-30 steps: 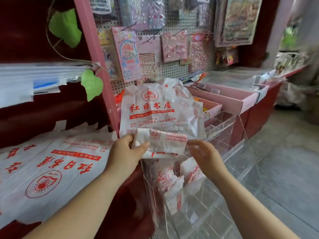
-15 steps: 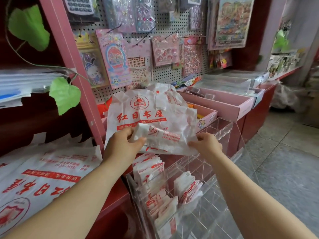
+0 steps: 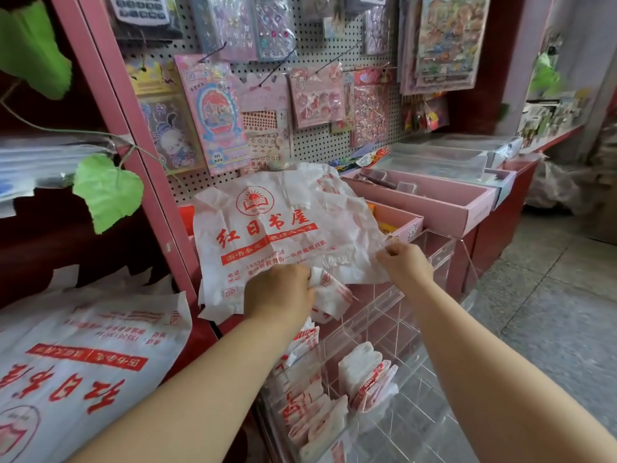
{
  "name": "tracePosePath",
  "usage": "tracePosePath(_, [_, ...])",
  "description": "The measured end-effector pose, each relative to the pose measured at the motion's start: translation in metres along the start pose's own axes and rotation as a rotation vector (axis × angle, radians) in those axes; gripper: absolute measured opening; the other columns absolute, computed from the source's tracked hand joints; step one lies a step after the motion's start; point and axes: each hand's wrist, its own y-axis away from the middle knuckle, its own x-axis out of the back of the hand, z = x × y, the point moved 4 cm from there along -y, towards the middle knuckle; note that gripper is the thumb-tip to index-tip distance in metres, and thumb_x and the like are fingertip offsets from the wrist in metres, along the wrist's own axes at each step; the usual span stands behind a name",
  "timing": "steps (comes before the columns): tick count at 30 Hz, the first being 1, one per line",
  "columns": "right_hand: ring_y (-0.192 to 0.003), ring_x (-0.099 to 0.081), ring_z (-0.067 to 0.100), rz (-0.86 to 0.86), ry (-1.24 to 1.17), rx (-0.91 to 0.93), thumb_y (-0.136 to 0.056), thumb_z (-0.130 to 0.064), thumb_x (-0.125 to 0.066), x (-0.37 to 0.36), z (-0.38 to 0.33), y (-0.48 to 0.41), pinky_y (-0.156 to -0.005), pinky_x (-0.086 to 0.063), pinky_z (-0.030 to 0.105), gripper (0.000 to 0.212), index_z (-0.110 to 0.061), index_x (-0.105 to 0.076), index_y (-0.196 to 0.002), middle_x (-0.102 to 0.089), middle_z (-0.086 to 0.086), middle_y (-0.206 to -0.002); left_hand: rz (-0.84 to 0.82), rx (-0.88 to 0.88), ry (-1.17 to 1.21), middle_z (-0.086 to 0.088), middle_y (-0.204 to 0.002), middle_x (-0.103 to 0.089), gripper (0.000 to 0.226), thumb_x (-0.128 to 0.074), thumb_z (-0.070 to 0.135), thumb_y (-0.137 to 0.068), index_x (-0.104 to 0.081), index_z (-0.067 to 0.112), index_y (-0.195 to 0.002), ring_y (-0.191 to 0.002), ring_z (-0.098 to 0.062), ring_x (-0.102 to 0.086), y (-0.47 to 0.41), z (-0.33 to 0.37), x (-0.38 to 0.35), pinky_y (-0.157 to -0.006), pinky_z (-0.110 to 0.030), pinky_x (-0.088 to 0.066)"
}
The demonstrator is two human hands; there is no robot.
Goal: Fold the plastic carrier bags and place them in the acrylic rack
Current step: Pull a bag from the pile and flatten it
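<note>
Count above acrylic rack (image 3: 442, 262): 1 folded bag (image 3: 334, 297) gripped by L hand (image 3: 280, 290); 1 unfolded bag (image 3: 283, 228), edge pinched by R hand (image 3: 405, 264). Inside rack: 2 folded-bag stacks (image 3: 367, 379).

hands (image 3: 280, 292) (image 3: 405, 262) grip carrier bag (image 3: 283, 228); acrylic rack (image 3: 384, 315) below

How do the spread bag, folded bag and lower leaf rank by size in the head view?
Largest first:
spread bag
lower leaf
folded bag
The left hand hides part of it, so the last two are unsure.
</note>
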Motion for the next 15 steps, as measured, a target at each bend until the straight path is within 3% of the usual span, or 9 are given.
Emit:
tracePosePath(2, [-0.066, -0.042, 0.023, 0.002, -0.013, 0.000, -0.089, -0.015, -0.047, -0.001, 0.004, 0.002, -0.069, -0.027, 0.028, 0.020, -0.010, -0.054, -0.070, -0.044, 0.004, -0.059, -0.023, -0.013, 0.031, -0.002, -0.091, -0.062, 0.020, -0.049, 0.029, -0.092, -0.064, 0.017, -0.100, -0.088, -0.022, -0.059, -0.004, -0.003, 0.004, -0.062, -0.022, -0.037])
tracePosePath(4, [-0.069, -0.045, 0.025, 0.002, -0.024, 0.001, -0.089, -0.016, -0.046, -0.001, 0.003, 0.003, -0.071, -0.027, 0.029, 0.023, -0.003, -0.061, -0.079, -0.049, 0.009, -0.066, -0.047, -0.013, 0.046, 0.004, -0.074, -0.052, 0.018, -0.053, 0.031, -0.090, -0.064, 0.017, -0.092, -0.078, -0.019, -0.054, -0.008, -0.009, 0.013, -0.054, -0.022, -0.031])
tracePosePath(6, [-0.077, -0.050, 0.028, -0.003, -0.014, 0.008, -0.090, -0.018, -0.045, -0.002, 0.001, 0.005, -0.076, -0.026, 0.029, 0.024, -0.003, -0.063, -0.087, -0.055, 0.013, -0.073, -0.106, -0.003, 0.061, 0.007, -0.069, -0.048, 0.017, -0.060, 0.035, -0.086, -0.066, 0.019, -0.091, -0.076, -0.018, -0.052, -0.013, -0.014, 0.019, -0.057, -0.024, -0.034])
tracePosePath(10, [-0.077, -0.045, 0.023, -0.010, 0.008, 0.014, -0.091, -0.019, -0.042, -0.006, 0.004, 0.005, -0.079, -0.022, 0.031, 0.020, -0.013, -0.059, -0.082, -0.053, 0.005, -0.072, -0.282, -0.013, 0.115, 0.003, -0.081, -0.062, 0.009, -0.063, 0.032, -0.083, -0.068, 0.026, -0.078, -0.086, -0.021, -0.060, -0.012, -0.007, 0.005, -0.065, -0.025, -0.040])
tracePosePath(12, [-0.077, -0.047, 0.024, -0.002, -0.038, 0.005, -0.090, -0.019, -0.044, -0.006, 0.008, 0.006, -0.084, -0.028, 0.033, 0.019, -0.014, -0.060, -0.082, -0.053, 0.004, -0.071, -0.306, -0.006, 0.132, 0.002, -0.081, -0.060, 0.023, -0.061, 0.030, -0.085, -0.056, 0.024, -0.063, -0.088, -0.024, -0.060, -0.011, -0.002, -0.008, -0.064, -0.026, -0.038])
tracePosePath(15, [-0.076, -0.049, 0.022, 0.008, -0.098, 0.006, -0.090, -0.018, -0.046, -0.006, 0.011, 0.007, -0.095, -0.033, 0.039, 0.021, -0.008, -0.065, -0.093, -0.056, 0.004, -0.074, -0.269, -0.005, 0.046, -0.004, -0.088, -0.059, 0.021, -0.054, 0.032, -0.089, -0.053, 0.015, -0.077, -0.095, -0.026, -0.058, -0.013, 0.007, -0.021, -0.071, -0.027, -0.035])
